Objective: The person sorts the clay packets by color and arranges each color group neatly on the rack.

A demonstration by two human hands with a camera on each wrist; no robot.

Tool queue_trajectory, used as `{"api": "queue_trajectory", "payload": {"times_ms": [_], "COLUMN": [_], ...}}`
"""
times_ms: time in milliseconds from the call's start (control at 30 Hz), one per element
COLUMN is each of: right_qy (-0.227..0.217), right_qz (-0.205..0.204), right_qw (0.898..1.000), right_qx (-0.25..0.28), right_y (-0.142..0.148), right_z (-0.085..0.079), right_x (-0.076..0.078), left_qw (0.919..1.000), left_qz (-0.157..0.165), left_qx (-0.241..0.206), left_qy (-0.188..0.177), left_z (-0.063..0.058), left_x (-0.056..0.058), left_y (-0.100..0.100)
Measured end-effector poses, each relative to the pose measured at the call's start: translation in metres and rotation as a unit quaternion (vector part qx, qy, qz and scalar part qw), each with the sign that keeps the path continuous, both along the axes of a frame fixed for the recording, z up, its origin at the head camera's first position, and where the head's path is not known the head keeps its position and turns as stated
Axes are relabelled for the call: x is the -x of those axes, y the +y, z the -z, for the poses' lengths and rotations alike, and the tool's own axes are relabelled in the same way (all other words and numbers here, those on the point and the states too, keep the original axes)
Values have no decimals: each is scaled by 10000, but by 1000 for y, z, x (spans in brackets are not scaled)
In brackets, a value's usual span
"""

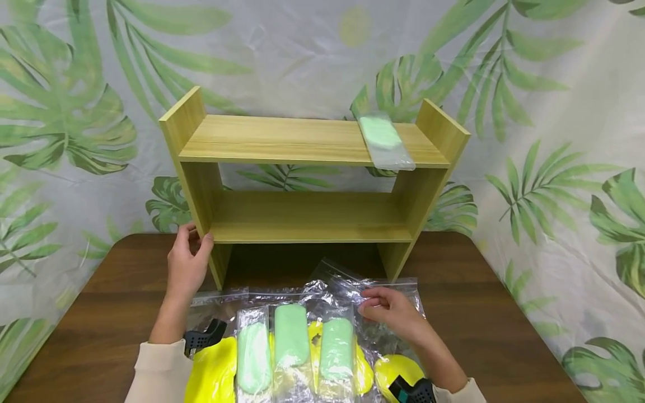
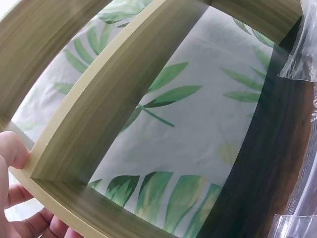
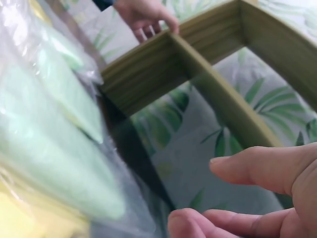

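Note:
A two-tier wooden shelf (image 1: 312, 218) stands on the table. My left hand (image 1: 188, 260) grips its left side panel at the height of the middle board, thumb on the front edge (image 2: 42, 144) and fingers along the outer face. Over the plastic bags in front of the shelf hovers my right hand (image 1: 390, 313); its thumb and fingers are apart with nothing between them in the right wrist view. On the top board, towards the right, lies a clear bag with a pale green oblong piece (image 1: 379, 132), overhanging the front edge.
Near the front edge lie several clear bags with green oblong pieces (image 1: 291, 336) and yellow pieces (image 1: 398, 374). Dark wooden tabletop (image 1: 478, 313) shows on both sides. A leaf-print cloth (image 1: 302, 56) hangs close behind the shelf.

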State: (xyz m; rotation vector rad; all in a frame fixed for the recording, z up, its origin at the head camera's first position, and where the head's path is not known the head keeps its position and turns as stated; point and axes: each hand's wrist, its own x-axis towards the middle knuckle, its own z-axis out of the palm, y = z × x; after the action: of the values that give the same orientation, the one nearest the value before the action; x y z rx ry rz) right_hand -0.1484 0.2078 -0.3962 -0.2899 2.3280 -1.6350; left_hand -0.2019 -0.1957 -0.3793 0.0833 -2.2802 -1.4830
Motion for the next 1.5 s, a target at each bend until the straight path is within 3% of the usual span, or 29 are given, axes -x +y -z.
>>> {"api": "queue_trajectory", "payload": {"times_ms": [267, 533, 1100, 1500], "right_qy": [-635, -885, -528, -439], "right_qz": [-196, -435, -553, -526], "right_qw": [9976, 9948, 9922, 9921], "right_qx": [217, -238, -984, -1047], "right_y": [2, 3, -3, -9], "right_z": [13, 24, 38, 40], "right_x": [4, 7, 6, 4], "left_qw": [10000, 10000, 9999, 9999], "left_qz": [4, -7, -59, -67], "left_qx": [-24, -46, -2, 21], "left_qy": [95, 79, 119, 112], "left_z": [1, 0, 1, 3], "left_x": [2, 2, 4, 4], "left_y": [0, 1, 0, 0]}}
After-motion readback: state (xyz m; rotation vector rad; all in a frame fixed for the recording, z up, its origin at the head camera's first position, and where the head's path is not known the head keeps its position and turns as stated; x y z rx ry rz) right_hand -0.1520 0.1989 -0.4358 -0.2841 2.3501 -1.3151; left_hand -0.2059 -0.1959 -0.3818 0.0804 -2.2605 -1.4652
